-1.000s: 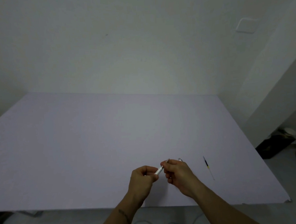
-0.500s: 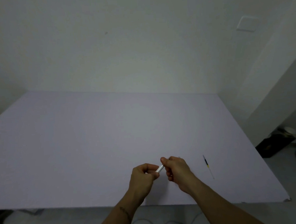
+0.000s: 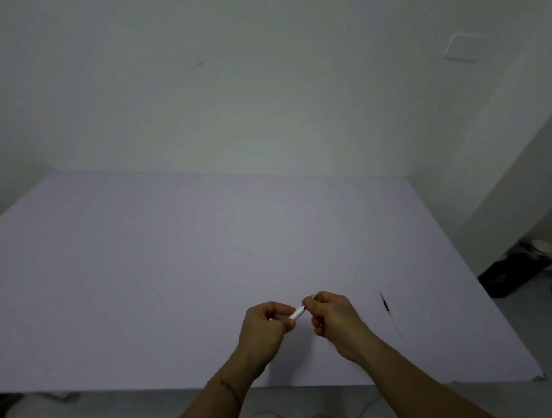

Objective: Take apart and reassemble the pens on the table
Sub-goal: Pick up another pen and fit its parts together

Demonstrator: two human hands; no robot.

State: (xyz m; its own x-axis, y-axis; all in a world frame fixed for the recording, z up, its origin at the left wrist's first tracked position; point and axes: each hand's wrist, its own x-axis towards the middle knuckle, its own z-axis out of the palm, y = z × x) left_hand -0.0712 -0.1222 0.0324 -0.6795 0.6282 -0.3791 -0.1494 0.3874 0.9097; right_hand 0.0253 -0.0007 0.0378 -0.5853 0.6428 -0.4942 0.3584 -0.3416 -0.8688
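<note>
A white pen barrel spans the gap between my two hands, just above the near part of the pale table. My left hand is closed around its lower end. My right hand pinches its upper end with the fingertips. Only a short middle stretch of the barrel shows; both ends are hidden in my fingers. A thin ink refill with a dark and yellow section lies flat on the table to the right of my right hand, apart from it.
The table's near edge runs just below my wrists and its right corner is close by. A dark bag sits on the floor past the right edge. A cable lies on the floor below.
My hands have stayed together on the barrel. The small clear piece seen beside my right hand a second ago is out of sight now. The refill has not moved.
</note>
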